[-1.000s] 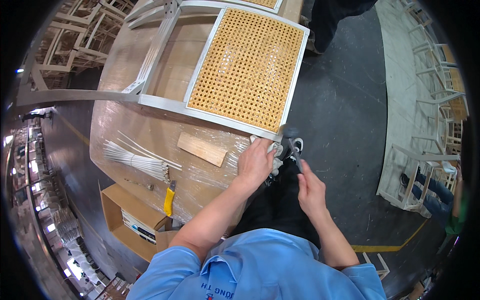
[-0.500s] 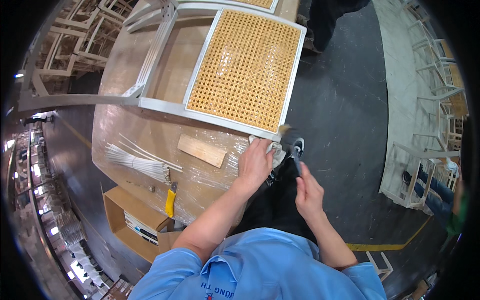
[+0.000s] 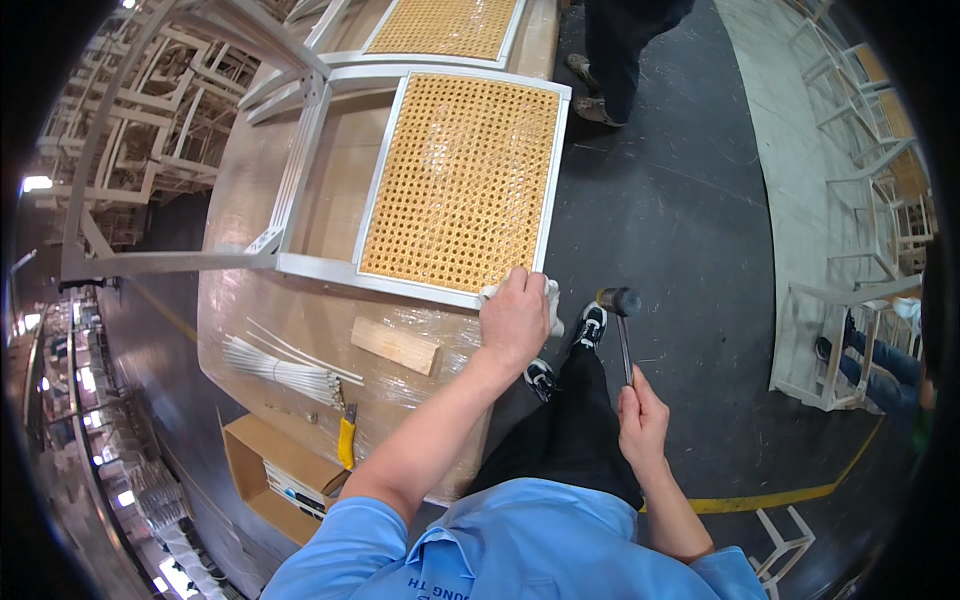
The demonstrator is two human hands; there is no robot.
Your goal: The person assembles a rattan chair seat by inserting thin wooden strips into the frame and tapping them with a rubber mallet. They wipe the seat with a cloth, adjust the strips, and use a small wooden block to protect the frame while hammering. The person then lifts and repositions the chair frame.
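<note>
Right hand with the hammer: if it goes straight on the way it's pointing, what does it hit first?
Probably nothing on the bench. The right hand points the hammer up the picture over bare dark floor, beside the chair frame corner; depth is unclear, so a hit isn't ruled out.

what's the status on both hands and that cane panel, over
Left hand pressing a white cloth on the cane panel frame corner. Right hand grips a hammer, head raised off the table edge. Nothing between hammer and frame.
</note>
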